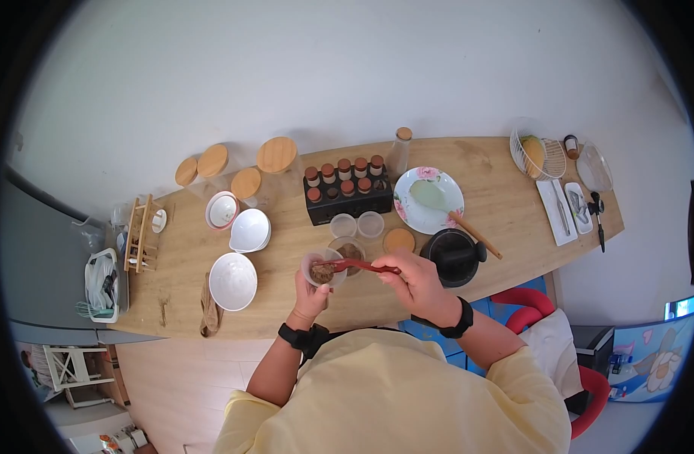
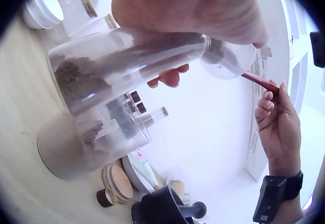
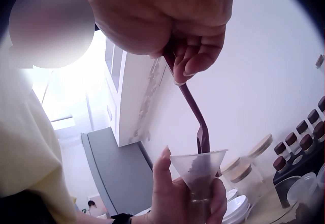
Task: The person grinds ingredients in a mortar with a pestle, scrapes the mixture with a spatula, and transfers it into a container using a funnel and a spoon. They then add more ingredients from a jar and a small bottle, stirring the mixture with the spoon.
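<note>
Pinching the handle of a dark red spoon, the right hand sits near the center of the head view, the spoon's lower end inside a translucent funnel. The left hand, lower and to the left, has its fingers wrapped round a clear bottle just below that funnel, whose spout is in the neck. Brown powder lies in the bottle and clings in the funnel.

The bottle looks smooth, stiff and perhaps slippery, and if it is glass, fragile; a firm hold near the neck seems best. The spoon is probably light and easily steered by its handle. The powder looks loose and clumpy, so it may stick. The funnel seems thin and light, easily tipped.

Just beside the bottle, a clear container also holds brown powder. Farther right in the head view are a round wooden lid and a black mortar; up the middle stands a black rack of capped jars, with a flowered plate to its right. Wood-topped canisters stand toward the upper left, before the pale wall. No brand, label or writing can be read.
</note>
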Demonstrator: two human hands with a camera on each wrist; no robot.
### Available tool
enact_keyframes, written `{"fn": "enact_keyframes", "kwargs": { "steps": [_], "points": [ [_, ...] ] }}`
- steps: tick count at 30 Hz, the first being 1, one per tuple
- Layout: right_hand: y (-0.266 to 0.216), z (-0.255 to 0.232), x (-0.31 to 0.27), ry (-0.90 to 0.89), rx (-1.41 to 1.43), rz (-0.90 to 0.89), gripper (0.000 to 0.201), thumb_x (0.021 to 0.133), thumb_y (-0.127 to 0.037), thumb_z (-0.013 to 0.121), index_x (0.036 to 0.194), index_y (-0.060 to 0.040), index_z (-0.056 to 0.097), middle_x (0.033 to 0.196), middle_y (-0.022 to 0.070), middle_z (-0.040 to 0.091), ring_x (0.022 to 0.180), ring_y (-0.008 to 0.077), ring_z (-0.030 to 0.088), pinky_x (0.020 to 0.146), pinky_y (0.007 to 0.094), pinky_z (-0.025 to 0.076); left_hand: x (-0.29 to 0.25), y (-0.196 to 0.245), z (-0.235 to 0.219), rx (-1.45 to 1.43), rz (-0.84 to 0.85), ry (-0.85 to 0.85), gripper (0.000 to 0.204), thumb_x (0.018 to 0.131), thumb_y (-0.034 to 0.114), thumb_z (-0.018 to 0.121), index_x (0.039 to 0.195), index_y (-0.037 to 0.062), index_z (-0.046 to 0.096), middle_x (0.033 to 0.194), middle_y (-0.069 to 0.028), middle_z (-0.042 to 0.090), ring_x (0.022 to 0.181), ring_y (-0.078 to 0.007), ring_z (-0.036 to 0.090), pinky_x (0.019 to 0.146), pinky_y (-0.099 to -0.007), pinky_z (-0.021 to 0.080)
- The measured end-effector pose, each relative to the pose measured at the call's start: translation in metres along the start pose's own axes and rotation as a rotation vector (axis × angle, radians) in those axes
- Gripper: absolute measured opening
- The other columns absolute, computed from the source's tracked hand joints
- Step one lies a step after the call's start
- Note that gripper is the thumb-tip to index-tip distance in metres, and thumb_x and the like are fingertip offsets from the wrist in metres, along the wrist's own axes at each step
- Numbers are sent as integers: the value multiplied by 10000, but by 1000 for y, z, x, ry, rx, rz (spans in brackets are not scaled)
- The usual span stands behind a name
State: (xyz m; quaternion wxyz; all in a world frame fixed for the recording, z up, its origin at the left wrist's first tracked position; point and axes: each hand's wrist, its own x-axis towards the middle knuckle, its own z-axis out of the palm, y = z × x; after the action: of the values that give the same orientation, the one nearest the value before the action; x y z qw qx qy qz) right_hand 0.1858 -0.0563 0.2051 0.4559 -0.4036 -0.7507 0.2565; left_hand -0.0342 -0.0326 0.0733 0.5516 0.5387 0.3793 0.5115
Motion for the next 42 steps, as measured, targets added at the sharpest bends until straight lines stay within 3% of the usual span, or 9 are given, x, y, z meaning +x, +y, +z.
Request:
{"fn": "enact_keyframes", "kwargs": {
  "steps": [10, 18, 21, 24, 30, 34, 36, 39, 42],
  "points": [
    [-5, -7, -3, -66, -75, -191, 249, 759, -98, 674, 983, -56, 573, 828, 93, 588, 719, 274, 577, 617, 338, 465, 0, -2, -1, -5, 47, -1, 812, 659, 655, 653, 1108, 28, 398, 917, -94, 575, 691, -137, 582, 489, -235, 467],
    [-12, -13, -3, -90, -87, -278, 253, 747, -81, 677, 972, -27, 575, 822, 101, 592, 741, 284, 586, 628, 336, 472, -4, 9, 1, 228, 294, 188, 833, 635, 658, 661, 1051, -38, 473, 946, -109, 537, 875, -191, 545, 776, -321, 448],
    [-9, -15, -6, 29, 30, -247, 183, 782, -36, 629, 957, -8, 583, 810, 114, 605, 707, 253, 606, 639, 301, 482, -3, 14, 1, 202, 330, 218, 841, 648, 646, 655, 1086, -47, 465, 948, -111, 538, 872, -208, 549, 780, -334, 449],
    [-5, -16, -5, 229, 246, 94, 134, 902, -45, 478, 960, 28, 573, 767, 99, 613, 640, 108, 597, 620, 219, 474, -7, 9, -6, 300, 403, 274, 862, 650, 653, 652, 1120, -42, 453, 989, -115, 524, 905, -215, 540, 802, -346, 444],
    [27, -6, -10, 258, 290, 274, 152, 930, -89, 466, 984, 24, 553, 744, 59, 602, 627, 76, 558, 597, 213, 461, -18, -23, -25, 107, 278, 293, 859, 694, 636, 627, 1182, -34, 399, 1066, -122, 483, 1003, -211, 495, 856, -361, 422],
    [51, 8, -10, 167, 186, 341, 140, 919, -103, 495, 980, 4, 562, 736, 61, 600, 613, 103, 558, 584, 226, 455, -4, 0, -22, 134, 258, 318, 852, 702, 655, 611, 1180, -15, 388, 997, -113, 507, 895, -207, 545, 771, -356, 466],
    [56, 14, -15, 109, 108, 372, 124, 894, -112, 536, 961, -14, 574, 708, 92, 589, 594, 161, 573, 569, 260, 448, -1, 41, -7, 25, 70, 410, 832, 660, 697, 621, 1122, 49, 378, 777, -81, 522, 568, -185, 539, 499, -296, 467],
    [68, 22, -17, 93, -2, 267, 131, 880, -120, 553, 965, -21, 569, 771, 130, 599, 656, 260, 593, 600, 308, 461, 2, 64, -5, -40, 260, 319, 786, 674, 687, 608, 1083, 56, 380, 754, -87, 508, 555, -184, 527, 494, -293, 460],
    [72, 27, -15, 71, -84, 205, 137, 869, -132, 565, 959, -29, 562, 833, 149, 596, 737, 330, 584, 625, 353, 464, 12, 90, -2, 18, 150, 413, 787, 665, 715, 585, 1053, 61, 383, 731, -87, 492, 579, -183, 529, 491, -292, 455]
  ]
}}
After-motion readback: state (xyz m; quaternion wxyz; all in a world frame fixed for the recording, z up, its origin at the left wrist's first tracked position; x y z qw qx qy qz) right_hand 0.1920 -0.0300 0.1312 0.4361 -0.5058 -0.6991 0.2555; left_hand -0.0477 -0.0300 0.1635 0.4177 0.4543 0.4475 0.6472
